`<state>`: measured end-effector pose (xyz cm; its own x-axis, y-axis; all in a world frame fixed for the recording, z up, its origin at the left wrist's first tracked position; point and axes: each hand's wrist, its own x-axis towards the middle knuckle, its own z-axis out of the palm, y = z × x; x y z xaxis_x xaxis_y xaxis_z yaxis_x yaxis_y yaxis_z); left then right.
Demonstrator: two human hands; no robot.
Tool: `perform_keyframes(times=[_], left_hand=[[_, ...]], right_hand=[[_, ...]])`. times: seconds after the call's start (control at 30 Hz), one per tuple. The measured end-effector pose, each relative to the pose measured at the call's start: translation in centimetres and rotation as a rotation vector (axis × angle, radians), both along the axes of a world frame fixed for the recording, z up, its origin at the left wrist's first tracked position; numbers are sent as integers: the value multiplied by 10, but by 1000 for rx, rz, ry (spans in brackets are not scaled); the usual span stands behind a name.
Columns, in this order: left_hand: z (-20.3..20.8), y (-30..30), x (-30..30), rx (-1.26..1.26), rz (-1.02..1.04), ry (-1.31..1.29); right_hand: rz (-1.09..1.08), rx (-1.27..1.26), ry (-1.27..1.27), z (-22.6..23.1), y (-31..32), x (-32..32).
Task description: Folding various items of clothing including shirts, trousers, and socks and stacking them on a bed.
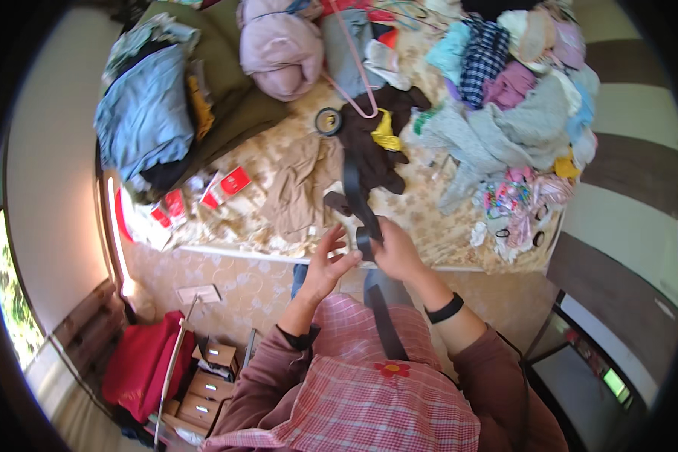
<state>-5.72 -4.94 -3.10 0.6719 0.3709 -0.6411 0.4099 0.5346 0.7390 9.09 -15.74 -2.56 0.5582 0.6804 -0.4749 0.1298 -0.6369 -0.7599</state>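
Open sheet on the bed (429, 211) right of the dark brown garment (369, 162), up to the grey knit (508, 128); right hand (394, 250) can slide through there. Ahead of it, black strap (353, 188) blocks the direct way; its other length drops between forearms. Left hand (330, 264): tan garment (297, 188) lies low in front, narrow bare strip between that and red-white boxes (230, 184). Farther up, pink hanger (373, 112) and lilac bundle (281, 53) obstruct. Far left shut off by piled blue denim (147, 113).
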Motion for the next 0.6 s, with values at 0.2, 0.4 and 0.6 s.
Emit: perform_keyframes(times=[0.2, 0.4, 0.6], left_hand=[[12, 21, -33, -184, 347, 89], [-35, 71, -104, -213, 663, 112], [-110, 147, -142, -289, 915, -92]], right_hand=[[448, 17, -230, 5, 54, -39], [198, 336, -198, -10, 75, -71], [-339, 57, -371, -92, 48, -9]])
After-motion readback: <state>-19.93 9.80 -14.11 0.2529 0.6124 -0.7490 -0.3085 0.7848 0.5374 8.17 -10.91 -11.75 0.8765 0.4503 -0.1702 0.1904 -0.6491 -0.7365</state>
